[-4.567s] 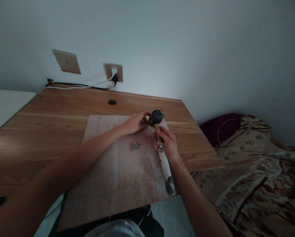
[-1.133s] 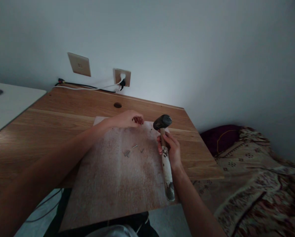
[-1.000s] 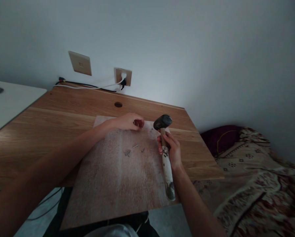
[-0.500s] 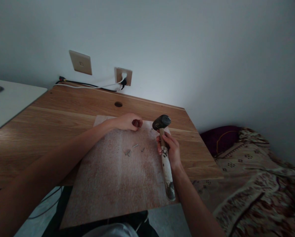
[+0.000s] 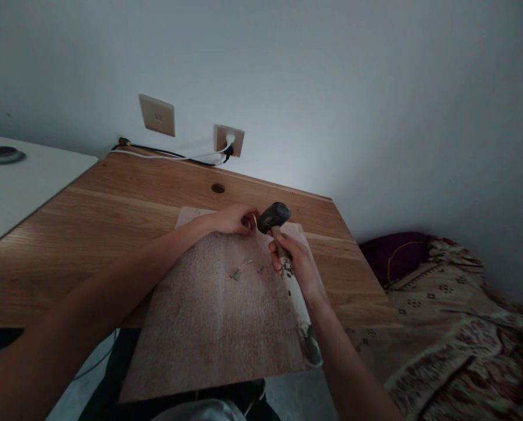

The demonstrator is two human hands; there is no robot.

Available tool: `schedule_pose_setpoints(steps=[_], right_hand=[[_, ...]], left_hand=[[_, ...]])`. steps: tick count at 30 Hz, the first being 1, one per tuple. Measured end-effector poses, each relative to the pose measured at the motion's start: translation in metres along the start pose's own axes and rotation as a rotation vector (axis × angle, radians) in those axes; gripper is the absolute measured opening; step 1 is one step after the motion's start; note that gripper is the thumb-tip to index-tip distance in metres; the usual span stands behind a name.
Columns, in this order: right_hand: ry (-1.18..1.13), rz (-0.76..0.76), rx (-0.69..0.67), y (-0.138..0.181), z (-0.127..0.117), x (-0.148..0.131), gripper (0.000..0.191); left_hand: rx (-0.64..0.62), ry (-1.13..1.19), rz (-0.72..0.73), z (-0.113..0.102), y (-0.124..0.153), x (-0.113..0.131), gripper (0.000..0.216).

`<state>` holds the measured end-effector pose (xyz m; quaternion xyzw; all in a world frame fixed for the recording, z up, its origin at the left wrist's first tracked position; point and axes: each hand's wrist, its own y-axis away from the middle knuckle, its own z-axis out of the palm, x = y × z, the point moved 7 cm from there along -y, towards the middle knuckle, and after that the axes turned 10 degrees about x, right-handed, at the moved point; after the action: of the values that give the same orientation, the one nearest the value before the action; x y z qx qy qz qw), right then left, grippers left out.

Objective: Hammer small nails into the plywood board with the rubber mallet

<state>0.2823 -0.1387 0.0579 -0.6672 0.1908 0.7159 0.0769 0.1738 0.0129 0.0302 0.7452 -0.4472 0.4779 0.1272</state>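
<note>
My right hand [image 5: 300, 260] is wrapped round the wooden handle of a hammer [image 5: 274, 217], close under its dark head. The white, dark-spotted lower handle slants down past my wrist. Beside the hammer head, my left hand [image 5: 237, 220] is pinched low over a reddish-brown board [image 5: 208, 316]. Its fingertips close on what looks like a thin nail, mostly hidden by the fingers. Several loose nails [image 5: 248, 262] lie on the middle of the board, nearer to me than both hands.
Beneath the board is a wooden desk [image 5: 112, 199] with a round cable hole [image 5: 218, 188]. A white panel [image 5: 37, 181] stands at the left. Cables run along the wall to a socket [image 5: 229, 140]. Patterned bedding [image 5: 436, 292] lies at the right.
The hammer has swung left and its head is now next to my left fingertips. My left hand stays low at the board's far side. The view has shifted slightly.
</note>
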Motion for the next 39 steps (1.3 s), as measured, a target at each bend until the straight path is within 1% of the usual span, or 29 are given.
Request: schedule_pose_setpoints(steps=[4, 7, 10, 13, 17, 22, 26, 31, 35, 39], right_hand=[[0.05, -0.067, 0.049, 0.004, 0.005, 0.008, 0.037], [0.036, -0.095, 0.05, 0.007, 0.005, 0.011, 0.037], [0.038, -0.084, 0.033, 0.006, 0.006, 0.013, 0.036], [0.035, -0.061, 0.012, 0.002, 0.006, 0.016, 0.036], [0.006, -0.066, 0.015, 0.001, 0.005, 0.015, 0.038], [0.011, -0.063, -0.026, 0.006, 0.009, 0.014, 0.036], [0.001, -0.029, -0.012, 0.01, 0.009, 0.017, 0.036], [-0.003, -0.017, 0.006, 0.009, 0.007, 0.02, 0.037], [-0.025, -0.024, 0.032, 0.008, 0.005, 0.018, 0.035], [-0.025, -0.014, 0.035, 0.007, 0.003, 0.018, 0.032]], left_hand=[[-0.024, 0.006, 0.009, 0.002, 0.0, -0.002, 0.039], [-0.019, 0.044, 0.014, 0.004, 0.0, -0.004, 0.046], [0.004, 0.063, 0.03, 0.004, 0.0, -0.005, 0.052], [0.042, 0.036, 0.027, 0.002, 0.0, -0.005, 0.06], [0.04, 0.023, 0.036, 0.002, 0.0, -0.005, 0.057], [0.044, 0.035, 0.015, 0.002, 0.001, -0.008, 0.063], [0.044, 0.076, 0.02, 0.002, 0.0, -0.01, 0.055], [0.029, 0.072, 0.012, 0.002, 0.0, -0.01, 0.057], [0.004, 0.021, 0.003, 0.003, 0.0, -0.004, 0.055], [-0.077, -0.056, 0.01, -0.001, 0.0, 0.007, 0.059]])
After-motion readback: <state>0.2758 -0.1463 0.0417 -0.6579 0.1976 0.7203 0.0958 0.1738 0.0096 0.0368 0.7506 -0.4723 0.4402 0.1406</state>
